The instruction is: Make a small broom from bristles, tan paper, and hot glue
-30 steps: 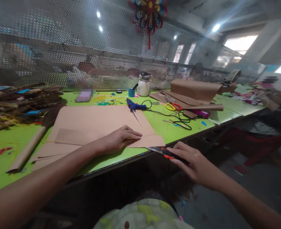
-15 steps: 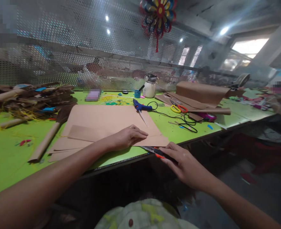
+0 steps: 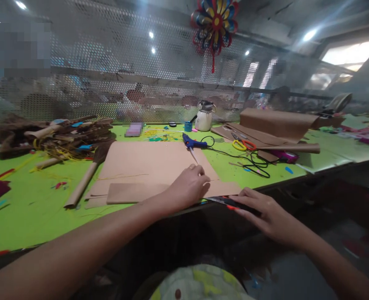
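Observation:
My left hand (image 3: 190, 183) rests on the brown paper sheets (image 3: 140, 160) at the table's front edge. Its fingers are bent down over the paper near a darker brown strip (image 3: 134, 193); the thumb is hidden. To the right, my right hand (image 3: 262, 212) grips a cutting tool (image 3: 231, 204) with a black and orange handle. Its narrow grey blade points left, under the paper's front edge; whether it is a knife or scissors I cannot tell. A blue glue gun (image 3: 193, 142) lies on the sheets' far right corner, its white nozzle or stick toward my left hand.
Scissors with yellow and orange handles (image 3: 243, 144) lie right of the glue gun, near its black cord (image 3: 249, 160). Folded brown paper (image 3: 276, 123) is behind them. A white jug (image 3: 204, 118) stands at the back. Brown bundles (image 3: 68, 133) and a rolled tube (image 3: 82, 185) lie left.
The view has turned slightly left. My left hand's fingers have curled more, and the brown strip has shifted toward the front edge. My right hand still holds the cutting tool.

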A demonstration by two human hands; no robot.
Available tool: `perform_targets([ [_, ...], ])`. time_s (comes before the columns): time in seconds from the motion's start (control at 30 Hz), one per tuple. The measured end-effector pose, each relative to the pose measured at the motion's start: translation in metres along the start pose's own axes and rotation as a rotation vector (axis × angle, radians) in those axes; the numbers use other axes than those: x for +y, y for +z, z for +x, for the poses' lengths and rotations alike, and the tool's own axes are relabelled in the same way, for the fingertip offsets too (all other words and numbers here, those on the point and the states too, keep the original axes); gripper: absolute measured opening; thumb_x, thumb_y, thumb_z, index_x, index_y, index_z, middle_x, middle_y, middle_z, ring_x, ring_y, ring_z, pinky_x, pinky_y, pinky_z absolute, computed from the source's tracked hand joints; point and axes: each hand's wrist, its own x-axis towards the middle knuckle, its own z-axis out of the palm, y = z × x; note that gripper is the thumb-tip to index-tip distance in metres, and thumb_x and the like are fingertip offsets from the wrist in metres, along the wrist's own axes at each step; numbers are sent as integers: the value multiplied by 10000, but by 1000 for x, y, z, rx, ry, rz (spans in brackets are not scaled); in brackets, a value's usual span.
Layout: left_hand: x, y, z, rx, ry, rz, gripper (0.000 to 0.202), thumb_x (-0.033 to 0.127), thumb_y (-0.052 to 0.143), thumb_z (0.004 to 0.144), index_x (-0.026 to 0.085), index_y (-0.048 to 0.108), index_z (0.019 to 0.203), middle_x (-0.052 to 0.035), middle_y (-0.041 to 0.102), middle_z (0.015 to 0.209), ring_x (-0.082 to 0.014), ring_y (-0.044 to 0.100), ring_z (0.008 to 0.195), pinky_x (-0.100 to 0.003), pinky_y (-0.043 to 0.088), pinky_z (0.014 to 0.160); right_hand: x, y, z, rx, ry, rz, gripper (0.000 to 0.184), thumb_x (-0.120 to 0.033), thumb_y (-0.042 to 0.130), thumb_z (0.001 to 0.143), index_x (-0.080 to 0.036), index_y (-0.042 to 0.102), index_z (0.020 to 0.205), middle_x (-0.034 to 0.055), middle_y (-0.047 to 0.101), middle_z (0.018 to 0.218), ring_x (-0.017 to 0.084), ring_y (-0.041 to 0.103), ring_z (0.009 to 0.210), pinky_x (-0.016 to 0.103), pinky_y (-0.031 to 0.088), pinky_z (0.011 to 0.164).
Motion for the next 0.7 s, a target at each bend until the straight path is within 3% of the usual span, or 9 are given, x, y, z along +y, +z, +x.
perform_targets([
  [0.13, 14, -7, 1, -33, -132, 146, 222, 219, 460, 897, 129, 641, 808, -91, 594, 810, -201, 536, 798, -309, 424, 694, 19, -9, -9, -42, -12, -25, 308, -291, 451, 939, -227, 571, 1216, 89, 569, 1035, 185, 575, 959, 322, 483, 851],
  [0.23, 7, -24, -24, -139, -130, 80, 235, 191, 451, 907, 154, 633, 763, -44, 590, 769, -156, 535, 725, -263, 412, 643, 26, -11, -10, -54, -10, -19, 313, -296, 454, 938, -233, 569, 1222, 83, 570, 1027, 179, 575, 955, 312, 477, 854],
  [0.3, -2, -38, -48, -157, -80, 20, 252, 208, 436, 931, 170, 650, 804, -53, 620, 846, -156, 545, 800, -259, 424, 708, 27, -11, -9, -65, -6, -7, 314, -295, 455, 938, -234, 568, 1225, 81, 566, 1030, 176, 572, 958, 309, 471, 858],
  [0.37, -11, -49, -69, -152, -15, -74, 241, 183, 420, 941, 187, 651, 1012, -74, 648, 1055, -169, 538, 958, -279, 425, 833, 25, -10, -8, -71, -12, 12, 314, -293, 460, 937, -233, 570, 1225, 80, 564, 1030, 174, 571, 953, 302, 469, 851],
  [0.43, -17, -55, -83, -118, -6, -157, 265, 206, 423, 949, 190, 636, 1106, -80, 646, 1138, -170, 527, 1029, -285, 425, 889, 23, -8, -7, -69, -23, 31, 314, -291, 464, 936, -232, 569, 1226, 77, 566, 1022, 170, 572, 939, 292, 472, 835],
  [0.7, -21, -50, -84, -91, -49, -226, 289, 242, 439, 948, 185, 650, 1137, -102, 653, 1162, -180, 543, 1078, -321, 446, 929, 7, 5, -5, 7, -69, -2, 302, -263, 463, 936, -233, 565, 1218, 93, 568, 1085, 180, 570, 999, 295, 472, 866],
])
